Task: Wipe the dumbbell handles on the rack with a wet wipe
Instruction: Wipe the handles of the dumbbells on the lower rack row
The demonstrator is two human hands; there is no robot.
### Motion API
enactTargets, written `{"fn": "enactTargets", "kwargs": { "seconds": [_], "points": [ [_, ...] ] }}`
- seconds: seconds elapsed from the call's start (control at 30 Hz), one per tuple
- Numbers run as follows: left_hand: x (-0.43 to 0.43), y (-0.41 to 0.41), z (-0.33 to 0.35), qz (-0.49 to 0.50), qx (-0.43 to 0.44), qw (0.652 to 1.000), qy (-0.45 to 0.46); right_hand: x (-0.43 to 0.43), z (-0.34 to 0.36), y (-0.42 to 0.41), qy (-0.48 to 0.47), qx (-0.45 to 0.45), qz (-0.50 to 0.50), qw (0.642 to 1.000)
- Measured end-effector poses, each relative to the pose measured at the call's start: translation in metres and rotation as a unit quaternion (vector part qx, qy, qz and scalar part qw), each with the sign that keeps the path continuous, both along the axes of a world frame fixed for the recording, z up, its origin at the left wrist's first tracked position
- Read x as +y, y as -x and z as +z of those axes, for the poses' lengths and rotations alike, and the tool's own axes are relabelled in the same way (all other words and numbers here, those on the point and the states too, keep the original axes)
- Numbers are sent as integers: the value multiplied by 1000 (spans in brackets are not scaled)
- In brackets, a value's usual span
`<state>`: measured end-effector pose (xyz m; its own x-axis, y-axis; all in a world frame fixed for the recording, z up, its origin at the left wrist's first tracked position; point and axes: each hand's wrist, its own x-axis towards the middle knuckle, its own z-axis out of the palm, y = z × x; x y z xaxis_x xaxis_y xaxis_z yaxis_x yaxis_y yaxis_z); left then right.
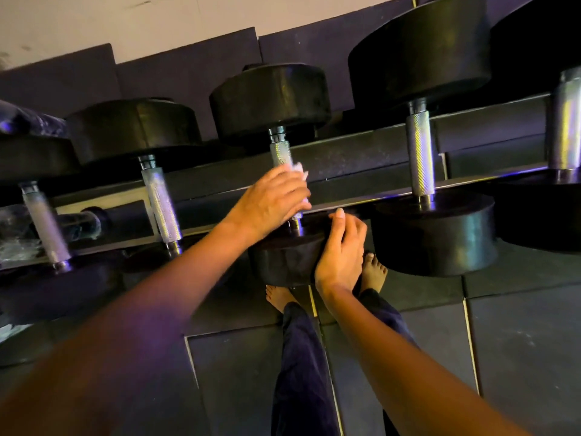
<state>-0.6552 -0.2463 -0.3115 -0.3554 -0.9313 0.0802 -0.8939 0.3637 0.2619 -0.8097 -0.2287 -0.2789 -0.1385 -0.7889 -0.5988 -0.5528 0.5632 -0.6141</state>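
1. The left hand (273,199) is curled round a white wet wipe (297,171), pressing it about the middle dumbbell's knurled handle (280,154).
2. Just right of it, the right hand (341,253) rests with relaxed fingers on that dumbbell's near head (283,262).
3. Either side on the rack (361,158) sit a larger dumbbell (434,231) and a smaller dumbbell (160,202).
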Motion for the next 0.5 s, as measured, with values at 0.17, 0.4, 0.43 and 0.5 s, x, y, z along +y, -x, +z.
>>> {"fn": "enactTargets", "kwargs": {
  "seconds": [0.17,0.4,0.43,0.5],
  "points": [
    [-17,-19,7,-51,-33,998,9,0,1,0,5,-3,3,1000],
    [-15,-23,11,-101,7,994,-47,-1,3,-2,13,0,4,1000],
    [-22,-26,11,-71,4,997,-21,-1,3,-2,10,2,3,1000],
    [-21,-21,12,-13,8,1000,-9,-1,3,-2,8,6,2,1000]
  ]
}}
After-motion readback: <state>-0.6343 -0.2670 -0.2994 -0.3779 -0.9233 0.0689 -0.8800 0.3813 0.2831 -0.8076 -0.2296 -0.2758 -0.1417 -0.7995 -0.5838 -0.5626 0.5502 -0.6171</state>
